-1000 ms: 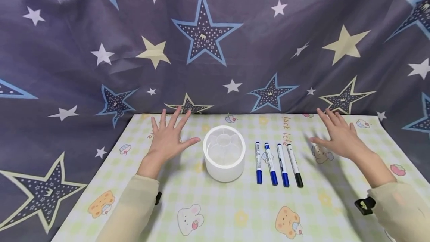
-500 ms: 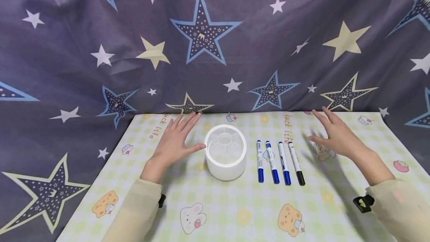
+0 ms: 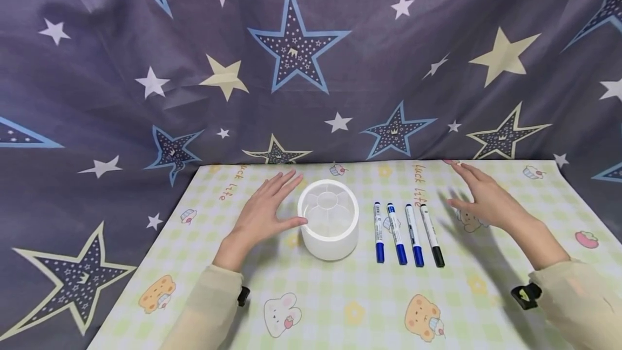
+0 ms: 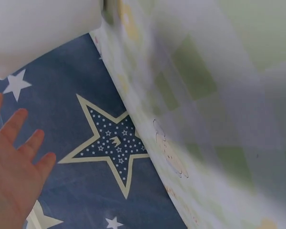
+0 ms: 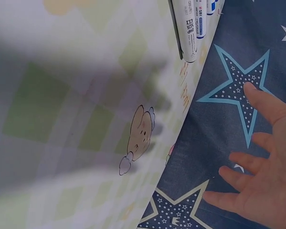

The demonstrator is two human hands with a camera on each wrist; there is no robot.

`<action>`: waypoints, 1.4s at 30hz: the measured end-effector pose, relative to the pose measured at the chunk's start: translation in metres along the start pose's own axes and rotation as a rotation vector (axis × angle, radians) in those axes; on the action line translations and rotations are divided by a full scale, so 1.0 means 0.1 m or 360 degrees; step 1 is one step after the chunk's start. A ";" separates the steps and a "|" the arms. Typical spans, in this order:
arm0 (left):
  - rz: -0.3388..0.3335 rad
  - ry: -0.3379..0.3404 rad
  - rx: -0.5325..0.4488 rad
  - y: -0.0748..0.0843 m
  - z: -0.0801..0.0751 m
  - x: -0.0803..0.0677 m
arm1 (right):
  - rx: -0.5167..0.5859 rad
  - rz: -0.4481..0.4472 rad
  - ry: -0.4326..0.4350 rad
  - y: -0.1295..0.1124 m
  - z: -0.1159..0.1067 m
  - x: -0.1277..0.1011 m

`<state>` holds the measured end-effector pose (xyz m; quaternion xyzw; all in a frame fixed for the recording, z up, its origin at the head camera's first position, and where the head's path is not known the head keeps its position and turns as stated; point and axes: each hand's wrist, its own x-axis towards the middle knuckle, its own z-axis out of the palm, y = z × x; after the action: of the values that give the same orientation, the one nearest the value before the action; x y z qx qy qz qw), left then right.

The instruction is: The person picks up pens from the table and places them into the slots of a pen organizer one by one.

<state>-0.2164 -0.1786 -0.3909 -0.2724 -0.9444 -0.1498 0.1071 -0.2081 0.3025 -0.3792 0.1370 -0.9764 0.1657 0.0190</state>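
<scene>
Standing upright at centre: white divided holder (image 3: 330, 247), four capped markers (image 3: 414, 235) lying in row on its right, none inside. Left hand (image 3: 262, 215) by holder's left, thumb apart from fingers, contact unclear; right hand (image 3: 491, 199) right of markers, thumb apart, holding nothing. From afar I judge handling barely begun, every marker unplaced. Checked cloth (image 3: 335, 290) underneath; star-print curtain (image 3: 369, 9) behind far edge.

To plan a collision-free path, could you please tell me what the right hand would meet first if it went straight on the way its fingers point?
The right hand would probably meet the star-patterned curtain beyond the table's far edge, passing clear of the markers, though depth is hard to judge.
</scene>
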 end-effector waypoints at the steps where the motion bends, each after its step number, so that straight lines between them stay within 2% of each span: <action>1: 0.0011 0.0008 -0.0014 0.00 0.01 0.00 | 0.0001 0.0000 -0.0003 0.00 0.01 0.00; 7: 0.0045 0.0025 -0.0097 0.07 0.06 -0.02 | 0.0046 0.0022 -0.0071 0.03 0.04 0.01; 13: -0.0079 -0.0023 -0.0293 0.17 0.15 -0.06 | 0.0142 0.0030 -0.0122 0.01 0.13 0.03; 17: -0.0157 -0.0015 -0.0481 0.21 0.24 -0.08 | 0.0167 0.0027 -0.0127 -0.01 0.21 0.01; 20: -0.0137 0.0009 -0.0648 0.22 0.29 -0.09 | 0.0170 0.0035 -0.0131 -0.02 0.24 0.01; 23: -0.0069 0.0040 -0.0816 0.22 0.32 -0.09 | 0.0180 0.0044 -0.0130 -0.02 0.26 0.01; 28: -0.0029 0.0077 -0.1010 0.22 0.35 -0.07 | 0.0206 0.0059 -0.0129 -0.01 0.27 -0.01; 35: -0.0035 0.0097 -0.1150 0.22 0.39 -0.07 | 0.0275 0.0064 -0.0144 0.03 0.31 -0.02; 42: -0.0048 0.0104 -0.1175 0.22 0.40 -0.08 | 0.0427 0.0034 -0.0132 0.04 0.38 -0.03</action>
<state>-0.2024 -0.1515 -0.4257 -0.2737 -0.8268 -0.4905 0.0296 -0.2063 0.2946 -0.4163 0.1348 -0.9469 0.2891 -0.0417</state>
